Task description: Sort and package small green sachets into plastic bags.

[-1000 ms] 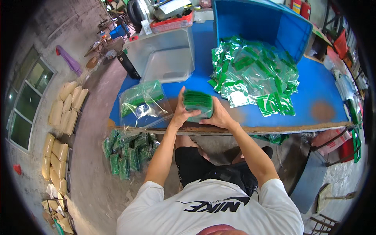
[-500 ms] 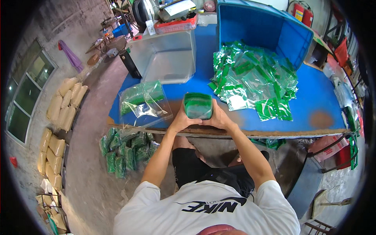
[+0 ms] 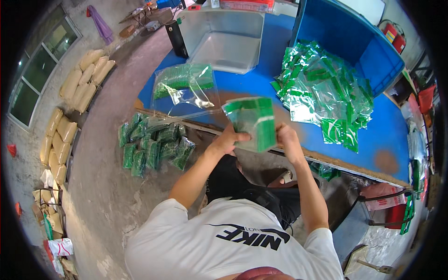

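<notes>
Gripping the green-and-clear stack of flat plastic pouches [image 3: 261,123], the left hand [image 3: 227,141] holds it over the blue-topped table's [image 3: 274,44] near edge. The right hand's [image 3: 288,140] fingers curl alongside, contact unclear; steady, even pressure from 2 sides should keep edges flush.

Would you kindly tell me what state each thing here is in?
Packet stack, held up, tilted
Left hand, gripping the stack
Right hand, at the stack's right edge, contact unclear
Blue bin, tipped on its side
Loose packets, heaped at its mouth
Green bundles, piled on the floor
Purple cloth, hanging
</notes>
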The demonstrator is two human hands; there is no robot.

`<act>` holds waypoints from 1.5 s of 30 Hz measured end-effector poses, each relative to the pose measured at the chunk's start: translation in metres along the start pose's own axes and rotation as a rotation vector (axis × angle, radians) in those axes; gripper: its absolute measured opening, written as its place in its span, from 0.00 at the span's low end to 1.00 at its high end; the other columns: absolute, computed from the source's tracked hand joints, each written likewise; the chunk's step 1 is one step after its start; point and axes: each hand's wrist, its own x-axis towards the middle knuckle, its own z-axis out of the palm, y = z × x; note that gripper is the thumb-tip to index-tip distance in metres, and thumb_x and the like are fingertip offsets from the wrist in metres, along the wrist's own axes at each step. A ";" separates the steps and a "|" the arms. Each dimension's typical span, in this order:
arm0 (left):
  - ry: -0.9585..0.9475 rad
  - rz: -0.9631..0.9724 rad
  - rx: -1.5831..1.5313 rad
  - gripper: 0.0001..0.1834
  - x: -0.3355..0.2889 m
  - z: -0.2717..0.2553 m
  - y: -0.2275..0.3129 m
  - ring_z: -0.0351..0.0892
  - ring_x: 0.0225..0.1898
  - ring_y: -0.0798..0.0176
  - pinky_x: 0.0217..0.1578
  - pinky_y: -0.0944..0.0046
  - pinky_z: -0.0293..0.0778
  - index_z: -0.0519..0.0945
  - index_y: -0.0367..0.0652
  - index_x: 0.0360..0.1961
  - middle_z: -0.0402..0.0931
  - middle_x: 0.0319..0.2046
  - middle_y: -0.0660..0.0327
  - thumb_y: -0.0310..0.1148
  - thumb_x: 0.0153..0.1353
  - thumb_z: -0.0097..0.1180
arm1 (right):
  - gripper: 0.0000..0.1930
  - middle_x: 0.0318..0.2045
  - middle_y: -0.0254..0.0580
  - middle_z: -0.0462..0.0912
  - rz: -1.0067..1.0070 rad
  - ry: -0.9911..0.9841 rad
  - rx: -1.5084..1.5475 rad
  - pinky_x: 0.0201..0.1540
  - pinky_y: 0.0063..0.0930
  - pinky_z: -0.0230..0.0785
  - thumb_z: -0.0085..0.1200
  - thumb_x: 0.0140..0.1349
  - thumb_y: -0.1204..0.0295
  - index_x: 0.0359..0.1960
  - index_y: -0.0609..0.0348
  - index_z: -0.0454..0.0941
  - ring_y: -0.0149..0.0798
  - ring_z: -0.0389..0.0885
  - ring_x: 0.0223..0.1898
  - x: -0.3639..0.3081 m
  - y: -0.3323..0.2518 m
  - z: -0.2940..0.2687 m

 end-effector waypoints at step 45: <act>0.123 0.287 2.067 0.16 -0.062 -0.207 0.189 0.81 0.43 0.49 0.45 0.54 0.77 0.82 0.38 0.47 0.79 0.42 0.56 0.23 0.56 0.60 | 0.54 0.62 0.59 0.65 -0.485 0.639 -0.355 0.65 0.44 0.61 0.75 0.50 0.65 0.72 0.64 0.50 0.53 0.67 0.63 0.015 0.006 0.031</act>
